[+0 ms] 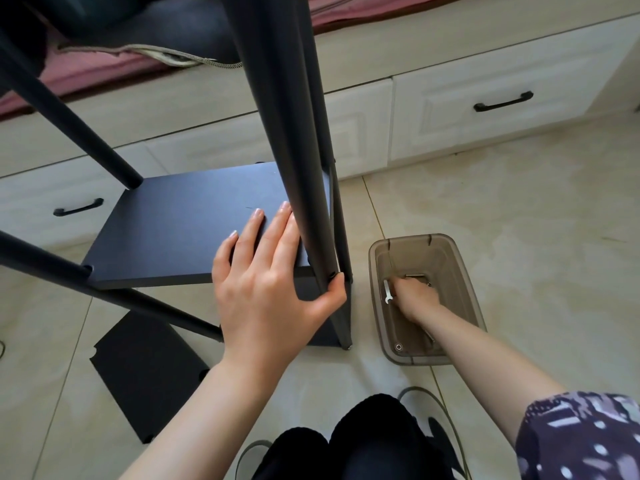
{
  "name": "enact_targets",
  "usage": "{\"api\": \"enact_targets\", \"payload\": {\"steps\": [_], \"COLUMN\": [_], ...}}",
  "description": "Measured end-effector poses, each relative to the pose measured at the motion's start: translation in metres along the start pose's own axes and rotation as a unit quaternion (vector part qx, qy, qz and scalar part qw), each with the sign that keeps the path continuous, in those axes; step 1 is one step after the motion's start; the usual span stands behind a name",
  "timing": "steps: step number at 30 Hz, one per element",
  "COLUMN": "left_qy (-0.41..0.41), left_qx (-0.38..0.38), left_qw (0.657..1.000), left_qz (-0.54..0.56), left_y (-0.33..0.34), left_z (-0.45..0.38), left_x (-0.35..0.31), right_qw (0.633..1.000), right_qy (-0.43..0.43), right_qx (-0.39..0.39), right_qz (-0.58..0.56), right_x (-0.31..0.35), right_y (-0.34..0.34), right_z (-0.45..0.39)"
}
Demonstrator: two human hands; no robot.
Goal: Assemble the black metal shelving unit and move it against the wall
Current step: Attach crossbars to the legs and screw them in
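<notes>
1. Left hand [266,282]: lay palm-down on the near right corner of the shelf board [194,226], fingers straight and spread across the top; the thumb hooked round the foot of the near right post [277,126], where post and board met.
2. Right hand [414,299]: reached down inside the translucent grey bin [377,258], knuckles up and fingers curled downward among the small metal parts [417,277] on the bin floor. Whether the fingers actually held anything could not be told. A white tool [388,292] lay just beside the hand, against the bin's left wall.
3. Shelving unit: a black board seated between black round posts, standing on the tiled floor [519,220] directly in front of the person. The two posts [62,112] at left ran out of frame toward the upper left. A lower board [322,336] showed beneath the left hand, at foot level.
4. Loose panel [145,375]: a flat black board with notched corners lay on the floor, near the left forearm and apart from the unit.
5. Bin: stood on the floor just right of the unit's near right post.
6. Background: a cream drawer base with black handles [504,101] ran behind the unit, topped with pink bedding [104,67].
7. Foreground: dark-clad knees [363,441] and a patterned sleeve [581,438] at the right arm.
</notes>
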State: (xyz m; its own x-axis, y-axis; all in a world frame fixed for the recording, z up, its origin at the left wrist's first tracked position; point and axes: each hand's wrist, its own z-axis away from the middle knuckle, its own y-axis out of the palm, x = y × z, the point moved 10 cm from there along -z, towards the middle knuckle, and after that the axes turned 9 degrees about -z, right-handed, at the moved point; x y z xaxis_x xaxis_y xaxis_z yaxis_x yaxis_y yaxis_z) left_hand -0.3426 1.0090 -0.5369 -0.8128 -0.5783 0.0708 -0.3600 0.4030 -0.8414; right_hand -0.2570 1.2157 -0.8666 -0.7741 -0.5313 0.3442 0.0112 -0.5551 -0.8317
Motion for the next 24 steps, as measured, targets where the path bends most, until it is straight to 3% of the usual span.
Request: {"api": "enact_targets", "payload": {"steps": [6, 11, 16, 19, 21, 24], "left_qy": [0.001, -0.006, -0.01, 0.006, -0.049, -0.184], "left_qx": [0.01, 0.084, 0.221, 0.26, 0.216, 0.054], "left_qw": [1.0, 0.996, 0.975, 0.965, 0.968, 0.95], "left_qz": [0.009, 0.018, 0.035, 0.046, 0.119, 0.249], "left_y": [0.0, 0.002, 0.011, 0.007, -0.009, -0.045], "left_z": [0.001, 0.001, -0.005, -0.002, 0.003, 0.021], "left_x": [0.001, 0.0, -0.001, 0.003, 0.009, 0.03], "right_qw": [0.998, 0.984, 0.921, 0.884, 0.861, 0.829], "right_qy": [-0.053, -0.064, -0.097, -0.149, -0.184, -0.22], "right_qx": [-0.046, -0.094, -0.117, -0.108, -0.101, -0.104], "right_qz": [-0.001, -0.138, -0.358, -0.429, -0.463, -0.503], "right_x": [0.016, 0.023, 0.034, 0.059, 0.08, 0.105], "right_y": [-0.03, -0.073, -0.118, -0.142, -0.158, -0.18], "right_z": [0.024, 0.074, 0.142, 0.183, 0.205, 0.23]}}
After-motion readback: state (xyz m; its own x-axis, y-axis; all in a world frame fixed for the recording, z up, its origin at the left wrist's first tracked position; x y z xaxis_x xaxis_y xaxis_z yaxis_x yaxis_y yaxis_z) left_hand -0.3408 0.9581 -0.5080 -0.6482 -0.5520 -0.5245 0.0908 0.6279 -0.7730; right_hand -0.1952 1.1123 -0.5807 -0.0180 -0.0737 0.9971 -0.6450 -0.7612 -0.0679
